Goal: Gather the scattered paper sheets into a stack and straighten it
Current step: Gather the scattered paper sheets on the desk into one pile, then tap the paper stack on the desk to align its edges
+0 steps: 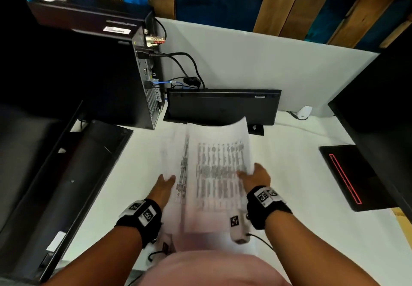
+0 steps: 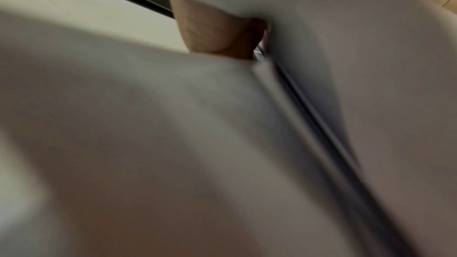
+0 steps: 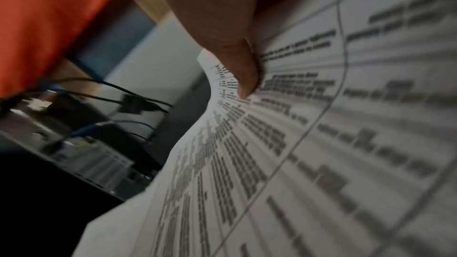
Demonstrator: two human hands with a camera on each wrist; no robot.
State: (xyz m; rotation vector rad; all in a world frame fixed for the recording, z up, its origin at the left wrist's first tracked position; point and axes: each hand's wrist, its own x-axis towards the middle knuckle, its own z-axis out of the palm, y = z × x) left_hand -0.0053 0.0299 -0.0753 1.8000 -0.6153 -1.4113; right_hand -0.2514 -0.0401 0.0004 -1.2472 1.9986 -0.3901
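A bundle of printed paper sheets [image 1: 214, 174] is held up above the white desk [image 1: 289, 174], blurred, its far edge curling over. My left hand [image 1: 166, 182] holds the left edge, thumb on top. My right hand [image 1: 254, 174] grips the right edge. In the right wrist view the thumb [image 3: 237, 62] presses on the printed top sheet [image 3: 321, 144], which bends. The left wrist view shows only blurred blank paper [image 2: 173, 144] and a bit of the hand [image 2: 215, 32]; its fingers are hidden.
A black keyboard [image 1: 223, 107] leans at the back of the desk. A computer tower [image 1: 133, 74] with cables stands at the back left, a dark monitor [image 1: 66, 174] lies at the left, and a black laptop [image 1: 356, 176] with a red line sits at the right.
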